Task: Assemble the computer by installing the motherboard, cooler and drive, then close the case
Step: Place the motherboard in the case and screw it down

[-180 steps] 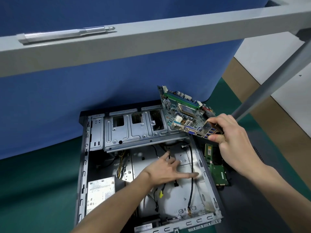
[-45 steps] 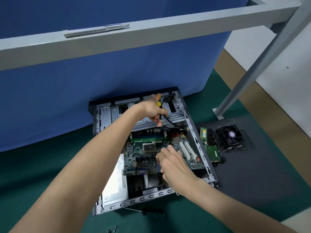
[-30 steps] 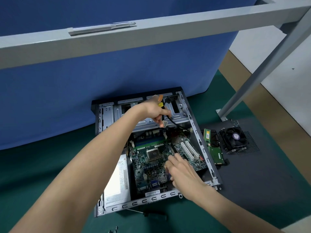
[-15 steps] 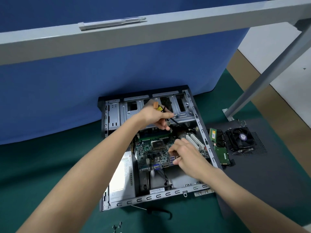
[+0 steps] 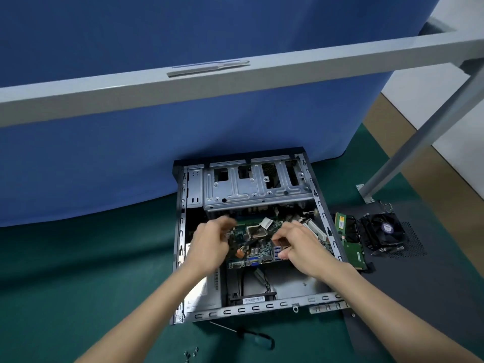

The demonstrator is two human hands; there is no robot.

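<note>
Green surface [image 5: 78, 271], blue partition [image 5: 131, 166] behind. The open case [image 5: 262, 309] lies flat on it with the motherboard [image 5: 259, 247] inside. The right hand [image 5: 301, 247] pinches the board's near-right edge. The left hand [image 5: 209, 244] curls at its left edge, blurred, grip unclear. The cooler [image 5: 383, 231] and drive [image 5: 355, 254] sit right of the case.

We stretch both bare forearms forward, converging inward. Our left hand [image 5: 209, 244] is blurred, fingers curled downward; we cannot tell its grip. Our right hand [image 5: 303, 247] curls fingers and thumb onto the near edge of the motherboard [image 5: 259, 248], pinching it.
</note>
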